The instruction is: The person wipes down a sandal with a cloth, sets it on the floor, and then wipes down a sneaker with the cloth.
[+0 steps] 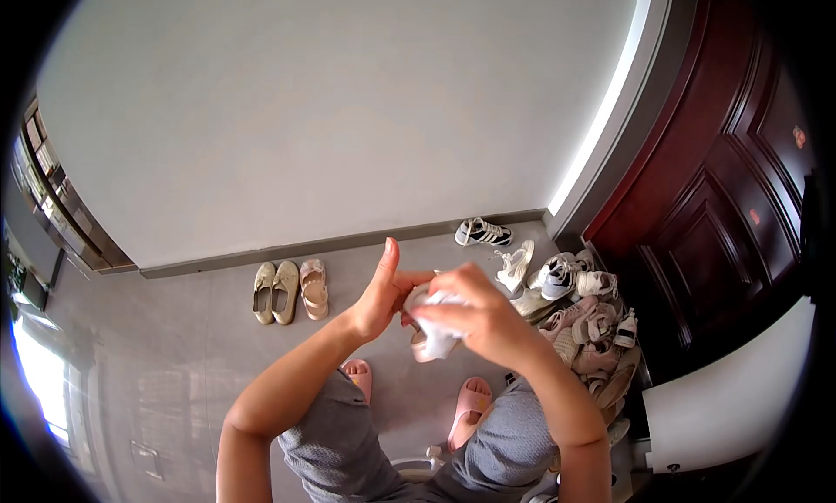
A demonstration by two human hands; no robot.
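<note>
At the middle of the head view, a light shoe hangs between my hands, partly covered by a white cloth. My right hand is closed on the cloth, pressing it against the shoe. My left hand has its thumb raised, while its other fingers reach behind the shoe's upper end and are partly hidden there. Beyond my left wrist, a pair of beige shoes and a single pale pink sandal stand on the floor.
A heap of shoes lies at the right by the dark red door. A black-and-white sneaker rests by the wall. My feet are in pink slippers. A white curved panel stands at lower right.
</note>
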